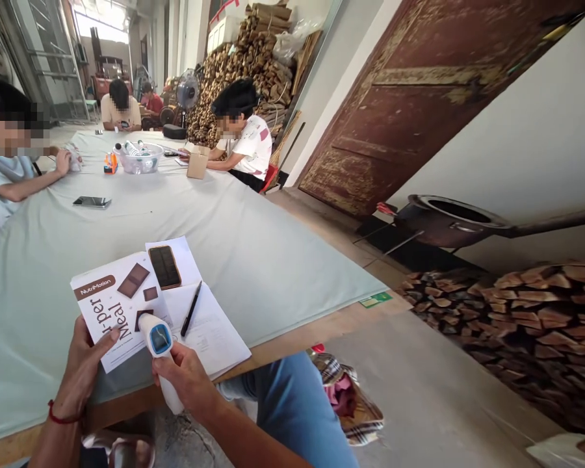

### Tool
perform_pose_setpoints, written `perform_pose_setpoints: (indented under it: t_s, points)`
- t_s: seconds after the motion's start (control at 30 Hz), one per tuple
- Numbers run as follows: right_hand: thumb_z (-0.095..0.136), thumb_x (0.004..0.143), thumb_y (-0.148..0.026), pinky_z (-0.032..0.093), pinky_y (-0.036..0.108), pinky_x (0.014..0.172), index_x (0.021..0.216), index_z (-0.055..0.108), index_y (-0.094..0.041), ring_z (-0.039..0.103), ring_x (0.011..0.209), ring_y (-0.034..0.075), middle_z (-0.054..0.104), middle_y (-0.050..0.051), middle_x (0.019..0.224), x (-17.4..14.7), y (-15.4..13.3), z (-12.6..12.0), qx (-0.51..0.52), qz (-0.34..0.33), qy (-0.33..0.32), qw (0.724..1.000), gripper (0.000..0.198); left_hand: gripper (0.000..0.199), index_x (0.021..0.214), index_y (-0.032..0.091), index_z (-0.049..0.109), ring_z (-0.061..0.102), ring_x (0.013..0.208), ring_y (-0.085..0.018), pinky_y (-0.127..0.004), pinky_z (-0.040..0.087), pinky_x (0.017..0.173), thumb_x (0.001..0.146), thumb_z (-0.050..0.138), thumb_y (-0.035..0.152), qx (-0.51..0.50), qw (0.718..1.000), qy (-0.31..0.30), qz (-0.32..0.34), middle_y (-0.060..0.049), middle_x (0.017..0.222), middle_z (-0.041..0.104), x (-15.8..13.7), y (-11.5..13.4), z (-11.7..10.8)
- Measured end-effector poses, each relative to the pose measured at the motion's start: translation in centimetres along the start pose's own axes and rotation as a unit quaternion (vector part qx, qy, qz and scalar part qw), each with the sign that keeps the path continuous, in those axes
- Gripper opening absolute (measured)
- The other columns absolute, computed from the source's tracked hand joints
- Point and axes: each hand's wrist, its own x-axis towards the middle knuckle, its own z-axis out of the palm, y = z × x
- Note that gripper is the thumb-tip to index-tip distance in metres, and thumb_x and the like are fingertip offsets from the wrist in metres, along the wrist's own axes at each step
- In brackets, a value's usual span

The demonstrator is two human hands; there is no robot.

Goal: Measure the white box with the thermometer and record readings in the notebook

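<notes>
My left hand (88, 359) grips the lower edge of a white NutriMotion packet (110, 286) printed with brown squares, its thumb on the front. In my right hand (188, 377) is a white infrared thermometer (168, 380), fingers wrapped round its handle. The blue-rimmed screen (160, 338) faces me, and the thermometer's head overlaps the packet's lower right part. White paper sheets (219, 331) lie to the right, partly under the packet. On them are a black pen (192, 309) and a dark phone-like device (164, 266) with an orange-brown edge.
A pale cloth covers the long table (292, 260). Farther along are a phone (91, 202), a clear bowl (140, 159) of bottles, an orange object (110, 163) and a cardboard box (197, 162). Several people sit around it. Firewood (541, 325) and a large pot (448, 218) stand right.
</notes>
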Motion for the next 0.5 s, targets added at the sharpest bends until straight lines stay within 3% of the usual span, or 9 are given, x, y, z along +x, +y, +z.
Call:
perform_pose_setpoints:
  t_s: [0.2, 0.5]
  points:
    - [0.071, 0.065, -0.053, 0.034, 0.026, 0.058, 0.066, 0.055, -0.020, 0.044, 0.057, 0.012, 0.053, -0.003, 0.058, -1.6, -1.9, -0.8, 0.003, -0.007, -0.026, 1.000, 0.037, 0.076, 0.109, 0.019, 0.057, 0.066, 0.090, -0.026, -0.033, 0.054, 0.069, 0.048, 0.090, 0.048, 0.024, 0.998, 0.031, 0.054, -0.007, 0.103, 0.069, -1.5, 1.0, 0.7]
    - [0.084, 0.054, -0.049, 0.036, 0.027, 0.063, 0.081, 0.060, -0.019, 0.046, 0.063, 0.012, 0.057, -0.005, 0.067, -9.5, -3.7, -1.8, 0.060, -0.054, -0.047, 0.996, 0.047, 0.068, 0.108, 0.019, 0.055, 0.065, 0.087, -0.021, -0.031, 0.053, 0.073, 0.054, 0.088, 0.044, 0.018, 0.987, 0.072, 0.140, -0.005, 0.100, 0.069, -10.8, 3.5, 3.1]
